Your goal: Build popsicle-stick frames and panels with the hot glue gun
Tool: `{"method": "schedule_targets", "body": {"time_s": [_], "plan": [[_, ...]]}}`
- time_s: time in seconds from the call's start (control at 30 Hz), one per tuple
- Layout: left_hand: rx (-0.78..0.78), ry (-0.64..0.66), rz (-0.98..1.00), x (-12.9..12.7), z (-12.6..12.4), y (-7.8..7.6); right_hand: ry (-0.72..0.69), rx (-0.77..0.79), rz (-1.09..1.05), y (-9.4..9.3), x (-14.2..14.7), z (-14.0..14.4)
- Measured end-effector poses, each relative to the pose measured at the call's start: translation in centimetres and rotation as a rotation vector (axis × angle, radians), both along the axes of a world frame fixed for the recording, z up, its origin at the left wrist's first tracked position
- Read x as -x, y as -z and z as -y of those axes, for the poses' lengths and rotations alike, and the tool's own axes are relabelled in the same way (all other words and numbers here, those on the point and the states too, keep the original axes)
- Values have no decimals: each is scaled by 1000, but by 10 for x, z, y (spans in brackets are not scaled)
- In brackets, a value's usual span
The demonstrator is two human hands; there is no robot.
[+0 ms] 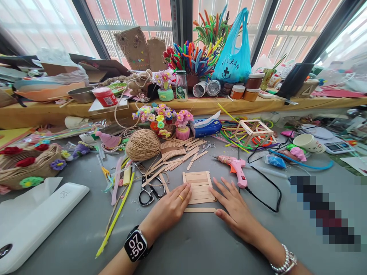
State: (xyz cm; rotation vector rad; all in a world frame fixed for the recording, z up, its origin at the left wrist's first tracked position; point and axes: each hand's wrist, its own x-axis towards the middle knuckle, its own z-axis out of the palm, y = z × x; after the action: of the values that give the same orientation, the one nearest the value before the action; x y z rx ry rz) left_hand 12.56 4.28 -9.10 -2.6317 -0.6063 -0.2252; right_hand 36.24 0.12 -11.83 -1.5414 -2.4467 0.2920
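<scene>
A square panel of craft sticks (198, 193) lies flat on the grey table in front of me. My left hand (172, 204) rests at its left edge, fingers flat and close together, the tips on the panel. At the right edge, my right hand (236, 208) is spread open, its fingertips touching or very near the panel. One loose craft stick (200, 209) lies just below the panel, its right end by my right thumb. Neither hand is gripping anything. A pink glue gun (237, 168) lies beyond my right hand, and black-handled scissors (146, 195) lie beyond my left.
Loose craft sticks (183, 159), small scissors (208, 146) and a twine ball (143, 145) lie behind the panel. The glue gun's black cord (278, 200) loops right. A stick frame (255, 131) stands farther back. A white power bank (46, 225) and yellow pipe cleaner (116, 214) are left.
</scene>
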Motion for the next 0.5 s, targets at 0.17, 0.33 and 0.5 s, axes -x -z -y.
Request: {"method": "schedule_targets", "body": {"time_s": [0.17,0.33,0.5], "plan": [[-57,5,37,2,2,0,-4,-34,-3,1,0,0],[-86,9,81,3,4,-3,-4,-30,-1,2,0,0],[-23,27,87,3,3,-2,-3,-32,-12,1,0,0]]}}
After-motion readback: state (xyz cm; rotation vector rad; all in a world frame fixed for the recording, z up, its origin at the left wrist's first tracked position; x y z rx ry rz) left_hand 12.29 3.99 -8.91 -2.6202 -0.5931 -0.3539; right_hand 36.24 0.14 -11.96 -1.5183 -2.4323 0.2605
